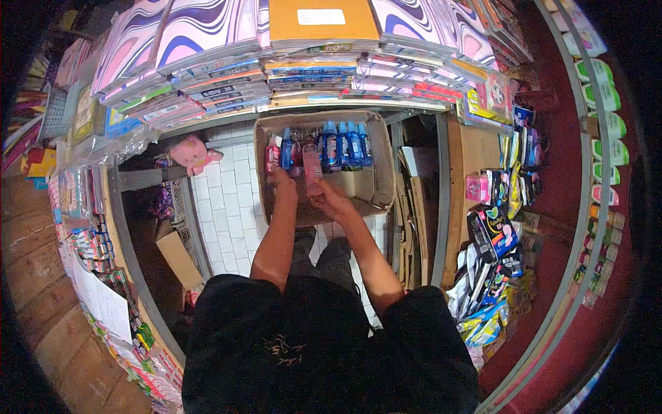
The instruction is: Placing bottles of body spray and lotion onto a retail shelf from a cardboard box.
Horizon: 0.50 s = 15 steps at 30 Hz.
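Observation:
In front of me an open cardboard box (385, 150) holds several bottles standing along its far side. My right hand (329, 197) grips a pink bottle (311, 164) by its lower end, tilted over the near part of the box. At the box's left wall, my left hand (283, 178) is around the base of a red bottle (272, 152) with a pale cap. Just right of that one stands a blue bottle (286, 147). A row of blue bottles (345, 145) fills the far right, and other reddish bottles are partly hidden behind the pink one.
Stacks of notebooks (222, 83) cover the counter beyond the box. A pink plush toy (191, 154) sits at the left, above white floor tiles (227, 207). Flattened cardboard (416, 222) leans at the right, near packaged goods (494, 233). A cardboard carton (178, 253) stands lower left.

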Each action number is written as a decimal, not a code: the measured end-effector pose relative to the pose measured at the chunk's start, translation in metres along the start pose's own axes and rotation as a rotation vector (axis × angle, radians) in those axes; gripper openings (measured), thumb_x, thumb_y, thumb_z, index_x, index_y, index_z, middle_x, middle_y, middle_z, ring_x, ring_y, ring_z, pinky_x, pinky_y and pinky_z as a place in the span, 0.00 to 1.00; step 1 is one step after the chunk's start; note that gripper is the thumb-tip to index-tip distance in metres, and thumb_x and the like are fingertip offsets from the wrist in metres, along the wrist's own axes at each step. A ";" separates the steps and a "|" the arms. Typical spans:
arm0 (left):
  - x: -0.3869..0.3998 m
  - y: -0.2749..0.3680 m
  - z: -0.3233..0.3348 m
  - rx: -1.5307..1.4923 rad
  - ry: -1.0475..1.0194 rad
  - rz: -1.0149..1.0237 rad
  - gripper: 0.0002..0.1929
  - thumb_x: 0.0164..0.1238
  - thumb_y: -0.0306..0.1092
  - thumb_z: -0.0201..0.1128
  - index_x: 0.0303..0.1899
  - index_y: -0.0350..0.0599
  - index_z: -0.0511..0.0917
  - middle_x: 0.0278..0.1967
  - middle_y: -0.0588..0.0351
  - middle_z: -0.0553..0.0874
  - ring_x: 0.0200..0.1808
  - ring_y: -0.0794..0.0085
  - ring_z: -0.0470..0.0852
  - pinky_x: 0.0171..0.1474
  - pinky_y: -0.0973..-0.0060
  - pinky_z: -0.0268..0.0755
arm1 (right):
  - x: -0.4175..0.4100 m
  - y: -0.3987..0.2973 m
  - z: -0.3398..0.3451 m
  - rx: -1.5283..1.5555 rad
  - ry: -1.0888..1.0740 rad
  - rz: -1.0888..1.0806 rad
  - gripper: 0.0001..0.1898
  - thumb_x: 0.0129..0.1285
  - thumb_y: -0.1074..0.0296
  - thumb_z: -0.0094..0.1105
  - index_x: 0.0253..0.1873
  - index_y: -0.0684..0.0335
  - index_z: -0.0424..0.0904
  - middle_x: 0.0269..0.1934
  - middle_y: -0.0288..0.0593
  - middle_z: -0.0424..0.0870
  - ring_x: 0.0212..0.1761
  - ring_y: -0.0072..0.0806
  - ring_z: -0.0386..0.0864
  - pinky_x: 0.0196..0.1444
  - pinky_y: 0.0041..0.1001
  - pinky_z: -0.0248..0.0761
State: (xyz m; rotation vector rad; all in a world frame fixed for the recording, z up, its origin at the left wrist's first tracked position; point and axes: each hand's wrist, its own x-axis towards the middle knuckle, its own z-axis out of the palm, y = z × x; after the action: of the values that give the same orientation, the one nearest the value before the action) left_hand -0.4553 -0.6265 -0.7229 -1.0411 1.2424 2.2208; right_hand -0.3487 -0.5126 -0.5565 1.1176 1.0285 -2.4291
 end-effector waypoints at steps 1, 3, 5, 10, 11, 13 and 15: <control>-0.017 0.000 0.009 0.006 -0.021 -0.023 0.23 0.77 0.50 0.43 0.59 0.42 0.71 0.54 0.54 0.77 0.55 0.64 0.75 0.56 0.65 0.70 | -0.001 0.001 -0.015 0.062 -0.030 0.001 0.19 0.70 0.52 0.53 0.54 0.63 0.74 0.43 0.43 0.80 0.43 0.32 0.78 0.47 0.29 0.73; -0.050 0.005 0.016 0.014 -0.047 -0.056 0.22 0.76 0.51 0.46 0.56 0.43 0.73 0.49 0.53 0.79 0.49 0.64 0.78 0.53 0.66 0.71 | -0.008 0.001 -0.028 0.132 -0.060 0.000 0.19 0.70 0.53 0.53 0.54 0.63 0.73 0.44 0.44 0.80 0.43 0.32 0.78 0.46 0.29 0.73; -0.062 0.012 0.005 0.008 -0.052 -0.044 0.22 0.75 0.51 0.47 0.55 0.43 0.73 0.47 0.52 0.80 0.46 0.64 0.79 0.51 0.67 0.72 | -0.025 -0.006 -0.016 0.231 -0.082 0.031 0.19 0.70 0.53 0.52 0.55 0.63 0.72 0.44 0.45 0.79 0.44 0.33 0.79 0.47 0.31 0.74; -0.102 0.014 -0.025 -0.083 -0.411 -0.237 0.12 0.73 0.40 0.56 0.49 0.44 0.76 0.42 0.54 0.83 0.44 0.69 0.81 0.50 0.72 0.74 | -0.057 -0.016 -0.027 0.134 -0.162 -0.073 0.17 0.72 0.55 0.50 0.55 0.62 0.70 0.47 0.46 0.79 0.48 0.35 0.78 0.48 0.33 0.74; -0.116 0.015 -0.026 -0.078 -0.416 -0.241 0.12 0.73 0.40 0.56 0.49 0.44 0.76 0.42 0.54 0.83 0.44 0.69 0.81 0.50 0.72 0.74 | -0.064 -0.018 -0.032 0.114 -0.179 -0.102 0.16 0.72 0.56 0.49 0.55 0.62 0.70 0.48 0.46 0.78 0.50 0.36 0.78 0.50 0.33 0.73; -0.151 0.028 -0.013 -0.099 -0.510 -0.281 0.11 0.71 0.37 0.59 0.49 0.45 0.75 0.44 0.54 0.83 0.48 0.68 0.81 0.55 0.70 0.72 | -0.084 -0.023 -0.041 0.149 -0.200 -0.171 0.15 0.72 0.58 0.49 0.55 0.61 0.70 0.49 0.46 0.78 0.52 0.36 0.78 0.51 0.33 0.73; -0.183 0.041 0.001 0.038 -0.551 -0.233 0.12 0.71 0.35 0.59 0.52 0.46 0.73 0.45 0.54 0.83 0.49 0.67 0.81 0.56 0.69 0.72 | -0.109 -0.026 -0.048 0.182 -0.224 -0.232 0.15 0.72 0.59 0.49 0.56 0.61 0.70 0.50 0.46 0.78 0.53 0.36 0.77 0.52 0.33 0.73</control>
State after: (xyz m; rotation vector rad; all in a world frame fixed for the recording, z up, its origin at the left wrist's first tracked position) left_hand -0.3633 -0.6432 -0.5604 -0.4717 0.8652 2.0879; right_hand -0.2633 -0.4646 -0.4840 0.7873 0.9256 -2.8026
